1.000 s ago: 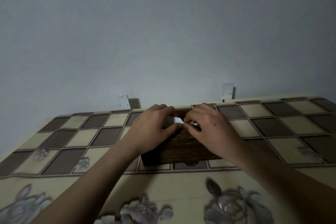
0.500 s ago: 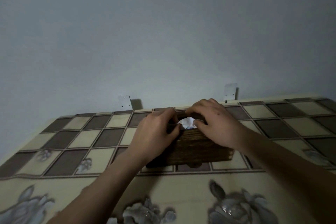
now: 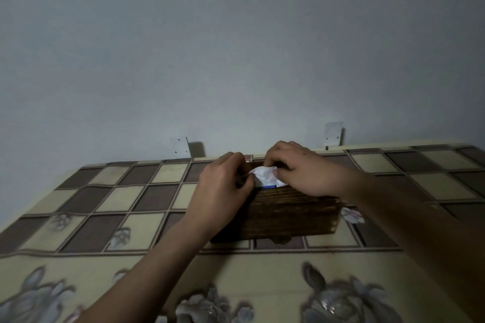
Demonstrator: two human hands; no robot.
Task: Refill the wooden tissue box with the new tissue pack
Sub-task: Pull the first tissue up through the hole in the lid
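Okay, both hands are at the top of the wooden tissue box, which sits on the surface toward its far edge, near the wall. The box is dark brown with the grain running lengthwise, long side facing the person. A crumpled white tissue sticks up out of the box top, between the two hands. Just under it a thin blue strip shows at the top rim: the tissue pack, down inside the box, the rest of it hidden.

Right hand: fingers curled over the far side of the tissue, thumb against its right side, so it pinches the tissue. The heel of the hand lies over the right part of the box top.

Left hand: fingers curled, thumb tip at the tissue's left edge, touching or nearly so. Shadow there, so I cannot tell whether it grips the tissue, the pack or nothing. It covers the box's left end.

Both forearms are bare and come in from the bottom corners.

A tablecloth covers the surface, brown and cream checks, with a grey flower print along the near band. On the wall just behind the far edge are a left bracket and a right bracket, small and white, one to each side of the hands. The light is dim.
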